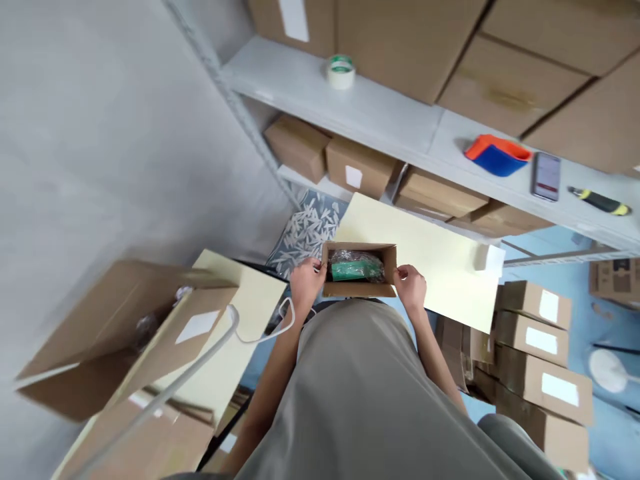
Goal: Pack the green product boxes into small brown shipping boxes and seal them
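Observation:
A small open cardboard box [359,290] sits in front of my body at the near edge of a pale yellow board. Inside it lies a green item in clear plastic wrap [356,269]; what kind it is I cannot make out. My left hand [306,283] pinches the box's left end at the rim. At the opposite end, my right hand [411,287] grips the right edge between thumb and fingers. Both hands are closed on the cardboard, and the box top faces up toward me.
A shelf [395,113] ahead carries large cartons, a tape roll [341,72], an orange-and-blue item [499,155], a phone [546,176] and a utility knife [600,200]. A big open carton [165,340] stands left beside a white bent tube [200,363]. Labelled boxes [555,387] are stacked right.

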Demonstrator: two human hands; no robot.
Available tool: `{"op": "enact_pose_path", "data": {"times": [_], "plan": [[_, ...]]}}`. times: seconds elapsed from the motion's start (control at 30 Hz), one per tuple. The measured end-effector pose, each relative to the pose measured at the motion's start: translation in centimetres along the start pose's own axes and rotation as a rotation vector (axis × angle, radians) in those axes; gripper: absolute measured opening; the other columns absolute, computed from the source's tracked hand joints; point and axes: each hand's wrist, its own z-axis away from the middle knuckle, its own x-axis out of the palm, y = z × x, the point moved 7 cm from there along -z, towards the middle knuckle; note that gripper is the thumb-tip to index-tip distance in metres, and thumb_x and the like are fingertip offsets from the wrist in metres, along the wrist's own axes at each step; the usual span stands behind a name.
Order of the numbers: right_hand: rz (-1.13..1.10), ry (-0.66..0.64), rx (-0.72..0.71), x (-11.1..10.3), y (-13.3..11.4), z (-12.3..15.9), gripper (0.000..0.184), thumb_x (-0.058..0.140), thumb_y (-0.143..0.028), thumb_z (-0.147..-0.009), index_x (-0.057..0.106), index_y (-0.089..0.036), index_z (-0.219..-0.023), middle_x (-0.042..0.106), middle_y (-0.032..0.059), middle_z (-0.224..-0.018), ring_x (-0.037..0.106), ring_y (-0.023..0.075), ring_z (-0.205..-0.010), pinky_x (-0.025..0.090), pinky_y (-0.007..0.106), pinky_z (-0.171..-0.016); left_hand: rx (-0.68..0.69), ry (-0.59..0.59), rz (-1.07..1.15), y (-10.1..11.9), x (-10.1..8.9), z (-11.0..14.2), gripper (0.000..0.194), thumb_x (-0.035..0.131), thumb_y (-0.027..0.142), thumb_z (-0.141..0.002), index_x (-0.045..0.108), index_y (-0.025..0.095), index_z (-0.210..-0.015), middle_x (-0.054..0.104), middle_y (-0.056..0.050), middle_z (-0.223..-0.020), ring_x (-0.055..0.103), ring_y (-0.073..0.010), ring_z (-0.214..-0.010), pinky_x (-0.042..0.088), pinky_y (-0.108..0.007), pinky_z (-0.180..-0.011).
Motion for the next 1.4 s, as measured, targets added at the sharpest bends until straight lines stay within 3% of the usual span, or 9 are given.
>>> {"op": "enact_pose_path", "data": {"times": [0.2, 0.37, 0.53, 0.7, 0.83, 0.97, 1.13, 1.27, 1.4], "plan": [[-0.037, 0.124, 0.160, -5.7, 8.4, -3.4, 0.028, 0.056, -0.044, -0.096, 0.072, -0.022, -0.090, 0.082, 0.0112, -0.093, 0.075, 0.0273, -0.085, 0.050, 0.035, -0.078, 0.169, -0.081, -0.054, 11.6, 5.8, -4.4, 0.020, 0.066, 0.035, -0.102, 0.081, 0.022, -0.104, 0.086, -0.009, -0.116, 0.080, -0.0286, -0.111, 0.055, -0.033, -0.093], [-0.058, 0.144, 0.228, -7.6, 13.4, -4.8, 0.030, 0.055, -0.046, -0.097, 0.071, -0.022, -0.091, 0.081, 0.0128, -0.094, 0.075, 0.0284, -0.086, 0.050, 0.037, -0.078, 0.195, -0.103, -0.076, 16.4, 9.3, -5.4, 0.018, 0.067, 0.035, -0.101, 0.080, 0.023, -0.104, 0.086, -0.009, -0.115, 0.080, -0.0286, -0.113, 0.055, -0.033, -0.094], [-0.143, 0.167, 0.195, -7.1, 15.1, -5.1, 0.037, 0.050, -0.052, -0.101, 0.068, -0.021, -0.097, 0.078, 0.0131, -0.095, 0.074, 0.0278, -0.085, 0.054, 0.040, -0.079, 0.241, -0.111, -0.012, 17.5, 10.5, -4.9, 0.019, 0.065, 0.036, -0.102, 0.075, 0.021, -0.106, 0.084, -0.010, -0.113, 0.080, -0.0263, -0.105, 0.057, -0.035, -0.097], [-0.323, 0.069, 0.011, -6.4, 14.0, -4.0, 0.064, 0.061, -0.065, -0.101, 0.062, -0.018, -0.143, 0.072, 0.0200, -0.141, 0.075, 0.0312, -0.115, 0.063, 0.045, -0.089, 0.455, -0.176, 0.165, 17.7, 10.9, -2.5, 0.051, 0.074, 0.048, -0.099, 0.063, 0.023, -0.142, 0.073, -0.013, -0.139, 0.075, -0.0278, -0.123, 0.059, -0.039, -0.107], [-0.190, -0.176, -0.255, -5.0, 12.6, -2.8, 0.077, 0.080, -0.053, -0.095, 0.055, -0.023, -0.161, 0.062, 0.0167, -0.162, 0.056, 0.0354, -0.151, 0.053, 0.054, -0.119, 0.583, -0.333, 0.127, 17.7, 13.0, -0.8, 0.093, 0.090, 0.054, -0.084, 0.048, 0.028, -0.162, 0.056, -0.014, -0.164, 0.057, -0.0346, -0.153, 0.050, -0.045, -0.125], [-0.032, -0.240, -0.250, -3.7, 13.4, -3.9, 0.055, 0.080, -0.033, -0.096, 0.066, -0.021, -0.148, 0.074, 0.0162, -0.143, 0.065, 0.0349, -0.138, 0.058, 0.052, -0.112, 0.538, -0.432, 0.030, 17.6, 15.8, -1.6, 0.097, 0.090, 0.051, -0.084, 0.045, 0.027, -0.167, 0.053, -0.018, -0.168, 0.053, -0.0405, -0.156, 0.050, -0.050, -0.125], [0.023, -0.064, -0.096, -4.0, 14.1, -7.4, 0.075, 0.072, -0.030, -0.096, 0.046, -0.017, -0.165, 0.065, 0.0221, -0.148, 0.065, 0.0375, -0.134, 0.057, 0.055, -0.112, 0.542, -0.143, 0.016, 20.0, 14.5, -4.8, 0.109, 0.083, 0.039, -0.091, 0.019, 0.019, -0.176, 0.032, -0.026, -0.179, 0.036, -0.0425, -0.167, 0.045, -0.056, -0.129], [0.032, 0.041, -0.092, -4.6, 13.8, -9.0, 0.093, 0.067, -0.019, -0.092, 0.027, -0.017, -0.176, 0.037, 0.0268, -0.174, 0.051, 0.0388, -0.154, 0.052, 0.057, -0.120, 0.704, -0.098, -0.091, 22.4, 13.3, -6.4, 0.095, 0.079, 0.023, -0.091, 0.030, 0.019, -0.173, 0.035, -0.022, -0.179, 0.024, -0.0391, -0.172, 0.031, -0.058, -0.138], [0.034, 0.035, -0.185, -4.8, 13.8, -9.2, 0.051, 0.063, -0.017, -0.097, 0.063, -0.022, -0.148, 0.049, 0.0194, -0.168, 0.044, 0.0369, -0.160, 0.052, 0.059, -0.120, 0.744, -0.113, -0.111, 22.2, 13.2, -6.5, 0.047, 0.073, 0.024, -0.096, 0.067, 0.022, -0.142, 0.051, -0.018, -0.167, 0.029, -0.0384, -0.170, 0.030, -0.058, -0.139]]}}
